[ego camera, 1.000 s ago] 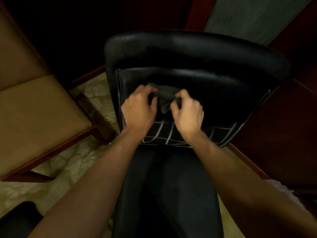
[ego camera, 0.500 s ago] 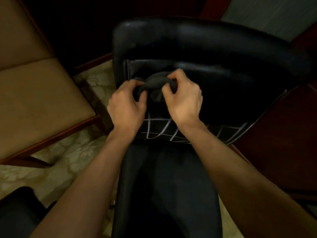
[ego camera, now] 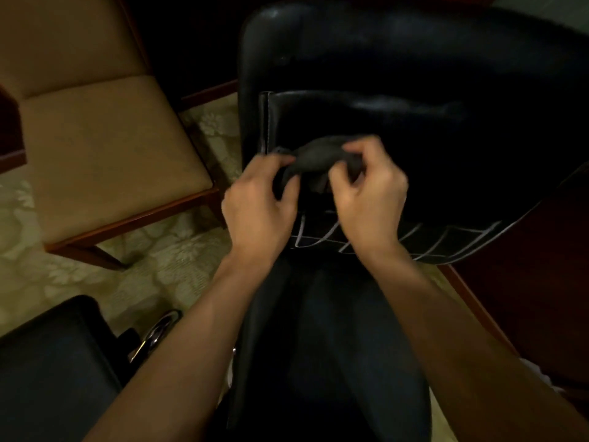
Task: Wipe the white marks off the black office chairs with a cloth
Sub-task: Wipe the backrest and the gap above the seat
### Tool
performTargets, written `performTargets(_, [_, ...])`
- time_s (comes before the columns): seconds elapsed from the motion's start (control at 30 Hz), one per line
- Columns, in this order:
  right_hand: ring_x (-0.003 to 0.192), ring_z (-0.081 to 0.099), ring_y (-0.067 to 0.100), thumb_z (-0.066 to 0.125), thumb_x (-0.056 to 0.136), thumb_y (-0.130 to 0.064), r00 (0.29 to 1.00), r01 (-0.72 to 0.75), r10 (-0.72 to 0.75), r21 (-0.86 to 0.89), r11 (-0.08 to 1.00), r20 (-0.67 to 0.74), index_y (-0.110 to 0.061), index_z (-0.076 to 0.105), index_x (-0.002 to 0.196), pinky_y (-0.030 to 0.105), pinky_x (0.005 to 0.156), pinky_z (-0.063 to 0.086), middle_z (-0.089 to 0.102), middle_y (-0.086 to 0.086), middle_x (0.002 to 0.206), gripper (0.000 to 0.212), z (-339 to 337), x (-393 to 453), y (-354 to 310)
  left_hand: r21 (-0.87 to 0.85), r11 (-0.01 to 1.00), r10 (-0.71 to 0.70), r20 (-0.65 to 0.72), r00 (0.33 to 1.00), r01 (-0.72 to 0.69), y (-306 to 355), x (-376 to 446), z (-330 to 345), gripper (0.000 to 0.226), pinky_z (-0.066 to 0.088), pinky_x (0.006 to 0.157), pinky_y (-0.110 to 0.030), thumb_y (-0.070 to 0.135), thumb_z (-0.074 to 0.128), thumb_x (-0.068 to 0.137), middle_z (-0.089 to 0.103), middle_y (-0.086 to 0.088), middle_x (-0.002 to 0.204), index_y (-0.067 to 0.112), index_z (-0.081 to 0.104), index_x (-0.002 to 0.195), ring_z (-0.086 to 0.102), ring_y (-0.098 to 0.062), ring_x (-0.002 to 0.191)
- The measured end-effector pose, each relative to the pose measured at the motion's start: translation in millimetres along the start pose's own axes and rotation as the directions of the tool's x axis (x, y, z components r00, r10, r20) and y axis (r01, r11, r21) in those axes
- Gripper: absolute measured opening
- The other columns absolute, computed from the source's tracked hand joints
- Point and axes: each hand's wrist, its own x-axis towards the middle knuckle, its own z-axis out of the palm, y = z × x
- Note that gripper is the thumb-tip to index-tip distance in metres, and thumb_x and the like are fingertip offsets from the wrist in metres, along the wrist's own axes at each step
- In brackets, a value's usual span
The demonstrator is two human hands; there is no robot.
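Over the black office chair (ego camera: 398,74), the left hand (ego camera: 258,205) and right hand (ego camera: 369,199) both grasped a bunched dark cloth (ego camera: 315,161), above white marks (ego camera: 427,240) on the seat.

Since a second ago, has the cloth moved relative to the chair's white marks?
Cannot tell: the cloth, gripped by both hands, lies just beyond the white marks throughout; the camera shifted.

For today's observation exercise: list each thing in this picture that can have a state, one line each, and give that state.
cloth: bunched, held between both hands above the seat.
left hand: grips the cloth's left end.
right hand: pinches the cloth's right end.
black office chair: white marks not yet wiped off its near seat edge.
tan chair: unoccupied.
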Motion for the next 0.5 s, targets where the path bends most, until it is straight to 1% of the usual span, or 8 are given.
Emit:
performTargets(0.07, [0.071, 0.062, 0.014, 0.061, 0.088, -0.022, 1.0, 0.016, -0.016, 0.001, 1.0, -0.025, -0.013, 0.064, 0.103, 0.028, 0.062, 0.046, 0.066, -0.001, 0.086, 0.017, 7, 6, -3, 0.011, 0.999, -0.047, -0.014, 0.999, 0.047, 4, 3, 2, 0.022, 0.05, 0.076, -0.031, 0.023, 0.065, 0.09, 0.07, 0.004, 0.108, 0.021, 0.069, 0.111, 0.066, -0.017, 0.095])
performTargets(0.13, [0.079, 0.065, 0.022, 0.062, 0.088, -0.02, 1.0, -0.002, 0.002, -0.025, 1.0, 0.012, -0.011, 0.064, 0.103, 0.03, 0.065, 0.047, 0.069, 0.003, 0.093, 0.018, 20, -7, 7, 0.049, 0.99, -0.135, 0.016, 0.991, 0.134, -2, -9, 10, 0.023, 0.05, 0.076, -0.032, 0.025, 0.066, 0.091, 0.07, 0.005, 0.112, 0.024, 0.069, 0.113, 0.067, -0.019, 0.097])
performTargets(0.2, [0.084, 0.067, 0.031, 0.064, 0.085, -0.017, 0.993, -0.039, 0.045, -0.056, 0.998, 0.108, -0.011, 0.064, 0.102, 0.036, 0.067, 0.049, 0.069, 0.006, 0.096, 0.018, 34, -30, 24, 0.118, 0.97, -0.222, 0.077, 0.972, 0.212, -16, -32, 18, 0.024, 0.051, 0.076, -0.037, 0.026, 0.066, 0.091, 0.07, 0.004, 0.112, 0.026, 0.069, 0.114, 0.067, -0.024, 0.097])
performTargets(0.3, [0.08, 0.068, 0.033, 0.067, 0.083, -0.017, 0.962, 0.015, 0.03, -0.161, 0.987, 0.271, -0.014, 0.064, 0.098, 0.035, 0.062, 0.048, 0.07, 0.005, 0.089, 0.015, 43, -67, 44, 0.211, 0.93, -0.335, 0.157, 0.929, 0.3, -39, -68, 24, 0.025, 0.054, 0.078, -0.041, 0.026, 0.066, 0.09, 0.07, 0.001, 0.112, 0.025, 0.07, 0.115, 0.068, -0.028, 0.098])
performTargets(0.33, [0.077, 0.068, 0.031, 0.067, 0.083, -0.017, 0.959, 0.034, 0.011, -0.152, 0.988, 0.284, -0.014, 0.065, 0.096, 0.033, 0.061, 0.047, 0.069, 0.004, 0.086, 0.013, 42, -74, 46, 0.21, 0.93, -0.335, 0.159, 0.929, 0.3, -43, -76, 24, 0.025, 0.055, 0.078, -0.041, 0.024, 0.067, 0.09, 0.07, -0.001, 0.11, 0.022, 0.071, 0.114, 0.068, -0.029, 0.097])
performTargets(0.37, [0.073, 0.067, 0.029, 0.066, 0.083, -0.018, 0.963, 0.044, -0.009, -0.122, 0.992, 0.269, -0.014, 0.066, 0.094, 0.032, 0.059, 0.047, 0.069, 0.004, 0.083, 0.012, 39, -77, 46, 0.189, 0.941, -0.311, 0.148, 0.939, 0.282, -44, -82, 24, 0.024, 0.055, 0.077, -0.039, 0.023, 0.067, 0.09, 0.07, -0.002, 0.108, 0.02, 0.071, 0.113, 0.068, -0.028, 0.095])
performTargets(0.43, [0.066, 0.065, 0.026, 0.062, 0.083, -0.019, 0.984, 0.035, -0.027, -0.046, 0.998, 0.175, -0.012, 0.067, 0.096, 0.031, 0.058, 0.048, 0.067, 0.003, 0.08, 0.016, 27, -72, 39, 0.109, 0.975, -0.203, 0.086, 0.975, 0.194, -36, -79, 20, 0.023, 0.053, 0.075, -0.035, 0.02, 0.067, 0.09, 0.069, -0.002, 0.104, 0.016, 0.071, 0.112, 0.068, -0.024, 0.091])
performTargets(0.5, [0.064, 0.062, 0.019, 0.062, 0.084, -0.019, 0.996, 0.006, -0.011, 0.054, 0.998, 0.093, -0.012, 0.067, 0.101, 0.026, 0.06, 0.045, 0.065, 0.001, 0.078, 0.019, 12, -57, 29, 0.013, 0.994, -0.109, -0.012, 0.994, 0.109, -20, -67, 16, 0.023, 0.05, 0.077, -0.031, 0.018, 0.064, 0.089, 0.069, -0.002, 0.102, 0.013, 0.07, 0.111, 0.065, -0.018, 0.091])
